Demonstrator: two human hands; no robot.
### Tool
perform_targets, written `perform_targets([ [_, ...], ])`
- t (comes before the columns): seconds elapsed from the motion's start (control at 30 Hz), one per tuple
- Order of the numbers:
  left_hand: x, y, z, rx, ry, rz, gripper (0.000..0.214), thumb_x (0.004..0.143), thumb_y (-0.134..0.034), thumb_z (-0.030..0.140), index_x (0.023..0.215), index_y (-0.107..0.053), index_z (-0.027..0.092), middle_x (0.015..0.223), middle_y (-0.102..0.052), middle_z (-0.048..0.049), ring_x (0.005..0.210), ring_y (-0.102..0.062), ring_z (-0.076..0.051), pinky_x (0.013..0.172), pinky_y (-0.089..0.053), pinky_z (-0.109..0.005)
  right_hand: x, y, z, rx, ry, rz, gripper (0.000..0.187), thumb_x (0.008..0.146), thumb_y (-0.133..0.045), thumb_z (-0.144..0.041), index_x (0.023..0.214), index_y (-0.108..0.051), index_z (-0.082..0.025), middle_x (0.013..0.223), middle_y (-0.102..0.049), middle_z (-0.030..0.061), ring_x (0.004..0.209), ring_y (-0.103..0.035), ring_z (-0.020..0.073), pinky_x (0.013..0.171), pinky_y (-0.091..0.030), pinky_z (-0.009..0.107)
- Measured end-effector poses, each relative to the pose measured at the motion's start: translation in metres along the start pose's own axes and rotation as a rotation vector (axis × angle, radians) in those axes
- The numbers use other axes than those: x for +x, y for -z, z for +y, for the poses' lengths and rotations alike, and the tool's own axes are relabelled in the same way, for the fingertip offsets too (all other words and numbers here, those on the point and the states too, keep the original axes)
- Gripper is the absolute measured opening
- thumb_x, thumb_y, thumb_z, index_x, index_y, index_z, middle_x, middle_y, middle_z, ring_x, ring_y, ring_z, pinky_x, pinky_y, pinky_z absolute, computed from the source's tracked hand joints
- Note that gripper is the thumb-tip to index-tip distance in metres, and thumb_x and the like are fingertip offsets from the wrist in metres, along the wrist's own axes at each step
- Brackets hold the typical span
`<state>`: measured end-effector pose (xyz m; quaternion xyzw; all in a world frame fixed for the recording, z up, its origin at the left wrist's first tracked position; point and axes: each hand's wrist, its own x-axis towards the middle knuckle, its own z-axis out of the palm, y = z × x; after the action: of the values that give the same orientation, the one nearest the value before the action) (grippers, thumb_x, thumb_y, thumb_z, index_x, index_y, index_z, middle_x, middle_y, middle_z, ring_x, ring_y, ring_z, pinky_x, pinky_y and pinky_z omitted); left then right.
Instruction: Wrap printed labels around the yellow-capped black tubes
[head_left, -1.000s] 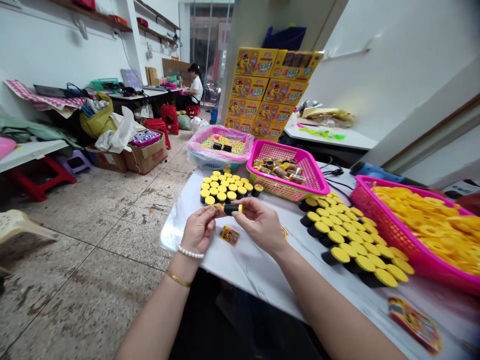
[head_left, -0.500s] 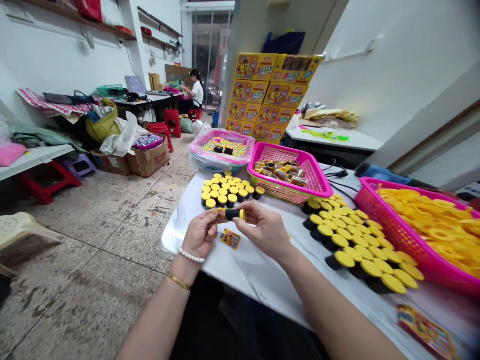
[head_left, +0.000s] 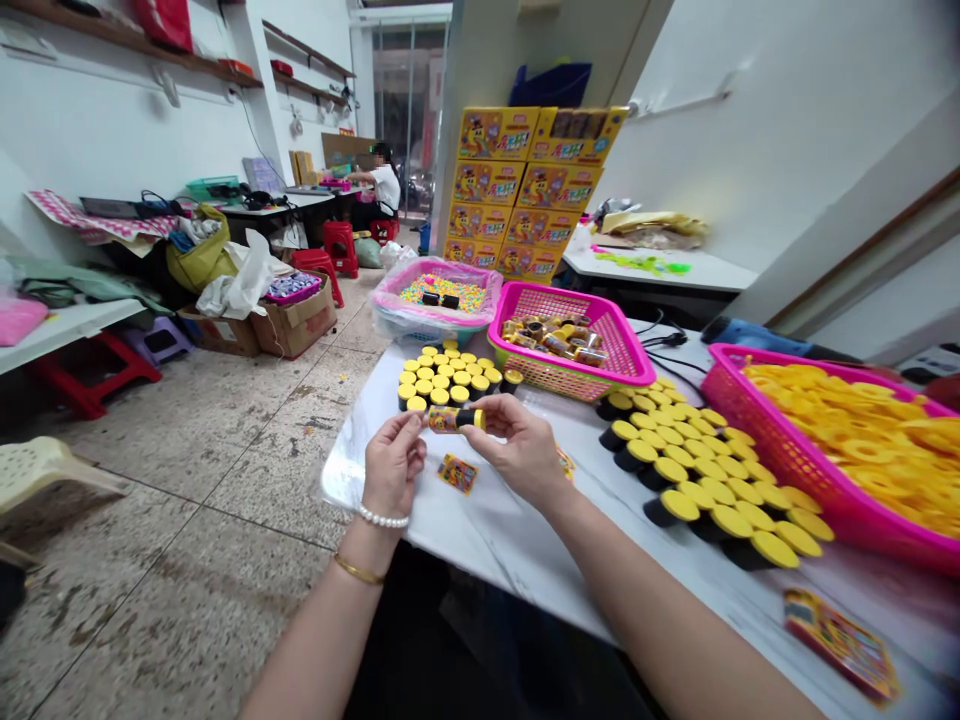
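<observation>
Above the white table [head_left: 517, 520], a small black tube [head_left: 466, 416] with a yellow cap lies sideways between my hands. My right hand [head_left: 517, 440] grips it at the capped end, thumb below and fingers behind. A colourful printed sleeve [head_left: 442, 420] covers the tube's left part. My left hand [head_left: 394, 465] has thumb and forefinger pinched at the sleeve's left end; the exact contact is too small to make out. Beneath lies a flat printed sleeve [head_left: 457, 474]. Another printed piece [head_left: 565, 463] shows partly behind my right wrist.
Yellow-capped black tubes stand in a left group [head_left: 442, 380] and a right group [head_left: 705, 470]. Behind are a bead-filled basin [head_left: 390, 305] and a pink basket [head_left: 630, 345] of wrapped tubes. A basket [head_left: 731, 375] holds yellow rings. A sleeve stack [head_left: 840, 640] lies front right.
The printed sleeve now shows more fully along the tube, and my left fingers sit at its very end, a little further from the tube's middle. The view has shifted slightly.
</observation>
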<state>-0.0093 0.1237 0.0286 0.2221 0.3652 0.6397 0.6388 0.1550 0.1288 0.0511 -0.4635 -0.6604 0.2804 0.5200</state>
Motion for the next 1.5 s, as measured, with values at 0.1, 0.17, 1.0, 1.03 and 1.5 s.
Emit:
perform_targets([
  [0.1, -0.003, -0.001, 0.0, 0.043, 0.014, -0.095, 0.052, 0.059, -0.09, 0.038, 0.1, -0.066, 0.016, 0.078, -0.064, 0.0013, 0.056, -0.057, -0.006, 0.038, -0.03, -0.013, 0.001, 0.003, -0.002, 0.051, 0.042, -0.103, 0.026, 0.075, -0.076, -0.033, 0.096, -0.066, -0.021, 0.084, -0.069, 0.002, 0.073, -0.066, 0.0154, 0.072, -0.056, 0.03],
  [0.17, -0.004, -0.002, -0.001, 0.106, 0.078, -0.21, 0.05, 0.06, -0.09, 0.039, 0.097, -0.067, 0.014, 0.073, -0.062, 0.0015, 0.054, -0.055, -0.007, 0.039, -0.031, -0.015, 0.002, 0.003, -0.002, 0.052, 0.074, -0.161, 0.027, 0.075, -0.078, -0.031, 0.098, -0.068, -0.021, 0.085, -0.069, 0.0022, 0.074, -0.065, 0.015, 0.072, -0.056, 0.03],
  [1.0, 0.001, 0.002, -0.004, 0.155, 0.08, -0.217, 0.045, 0.06, -0.089, 0.041, 0.089, -0.07, 0.012, 0.071, -0.068, -0.0022, 0.057, -0.059, -0.009, 0.058, -0.046, -0.022, 0.004, 0.01, 0.004, -0.162, 0.282, -0.229, 0.018, 0.079, -0.075, -0.025, 0.096, -0.076, -0.027, 0.097, -0.073, 0.0038, 0.085, -0.068, 0.019, 0.08, -0.058, 0.035],
  [1.03, 0.0, 0.002, -0.005, 0.185, 0.049, -0.203, 0.043, 0.06, -0.089, 0.038, 0.088, -0.07, 0.012, 0.071, -0.068, -0.0022, 0.059, -0.058, -0.009, 0.059, -0.046, -0.022, 0.003, 0.008, 0.006, -0.151, 0.244, -0.223, 0.017, 0.078, -0.075, -0.027, 0.095, -0.077, -0.027, 0.093, -0.074, 0.0034, 0.083, -0.068, 0.0191, 0.079, -0.058, 0.035],
  [1.5, 0.001, -0.001, -0.003, 0.417, 0.024, -0.188, 0.057, 0.076, -0.065, 0.07, 0.088, -0.061, 0.015, 0.06, -0.059, -0.0003, 0.044, -0.051, -0.008, 0.039, -0.031, -0.019, 0.007, 0.011, 0.004, -0.064, 0.23, -0.173, 0.016, 0.076, -0.076, -0.032, 0.092, -0.077, -0.026, 0.096, -0.073, 0.0042, 0.081, -0.066, 0.0178, 0.08, -0.056, 0.035],
])
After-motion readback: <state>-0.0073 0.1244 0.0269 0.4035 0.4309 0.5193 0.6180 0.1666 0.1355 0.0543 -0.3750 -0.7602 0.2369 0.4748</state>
